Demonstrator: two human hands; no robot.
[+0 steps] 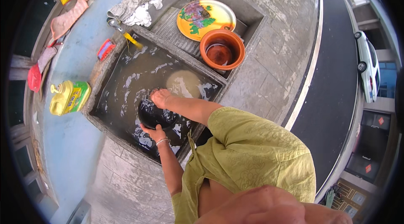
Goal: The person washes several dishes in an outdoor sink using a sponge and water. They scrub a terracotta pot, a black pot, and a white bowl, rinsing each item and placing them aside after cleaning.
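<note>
Murky water fills the near basin of a concrete sink (113, 142), and a black round pot or bowl (154, 115) sits low in it. My left hand (154, 133), a bracelet at its wrist, grips the near rim with the thumb over the edge. Across the opening, my right hand (161, 98) is at the vessel's far edge, fingers curled and partly hidden by water and glare. Whether it holds anything does not show. Just beyond it, a pale round object (184, 83) lies under the surface.
A brown clay pot (222, 50) and a painted oval tray (206, 19) occupy the other basin. Along the wall side are a yellow-handled tool (131, 39), a red brush (106, 50), grey cloths (139, 6) and a yellow pump bottle (69, 97). A road (328, 66) runs right.
</note>
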